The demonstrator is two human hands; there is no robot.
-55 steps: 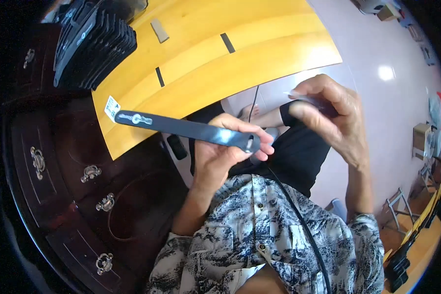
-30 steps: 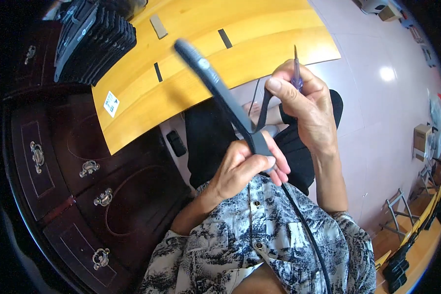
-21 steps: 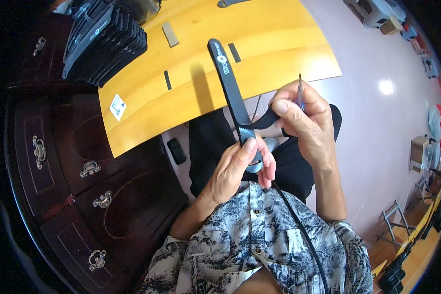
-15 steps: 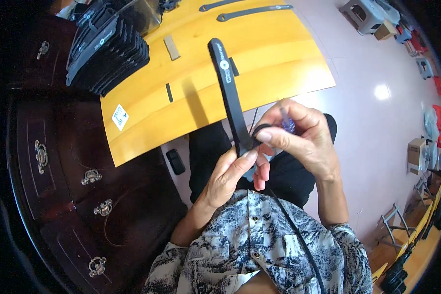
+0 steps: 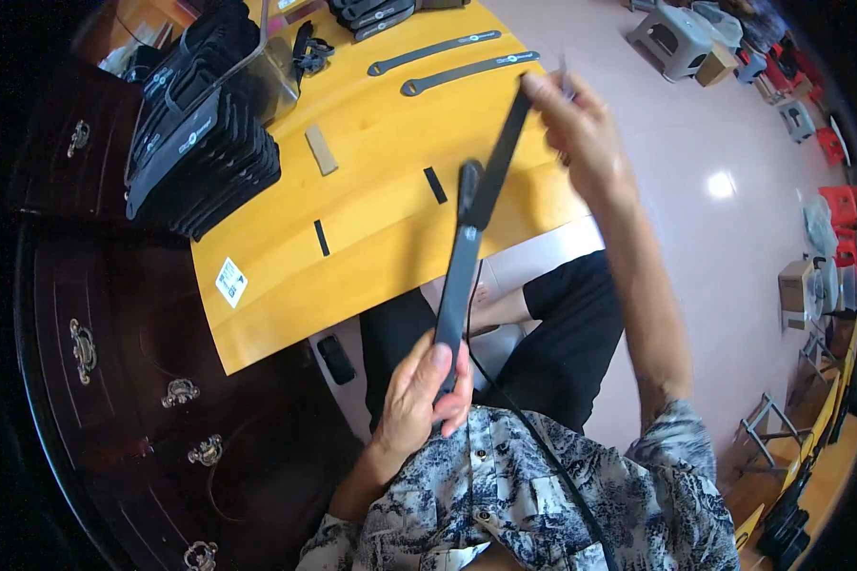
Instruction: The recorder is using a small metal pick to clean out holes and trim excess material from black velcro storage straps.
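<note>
My left hand (image 5: 419, 385) is closed around the lower end of a dark hook-and-loop strap (image 5: 457, 281) held up over the table's near edge. Above it the strap bends over, and a black length slants up to my right hand (image 5: 581, 128), whose fingers pinch its upper end. Whether this is one folded piece or two overlapping ones, I cannot tell. Something thin and purplish shows at my right fingertips, mostly hidden. Two similar grey straps (image 5: 471, 71) with holed ends lie flat on the yellow table (image 5: 371, 205).
Stacked black straps (image 5: 214, 157) stand at the table's left beside a clear bin. A tan strip (image 5: 321, 150) and two short black strips (image 5: 435, 186) lie on the tabletop. Dark drawers (image 5: 114, 352) stand at left. A grey stool (image 5: 671, 43) is on the floor at right.
My right hand has moved up and away from my left, drawing a black length out with it. The strap's loose top has bent over. The view has shifted slightly.
</note>
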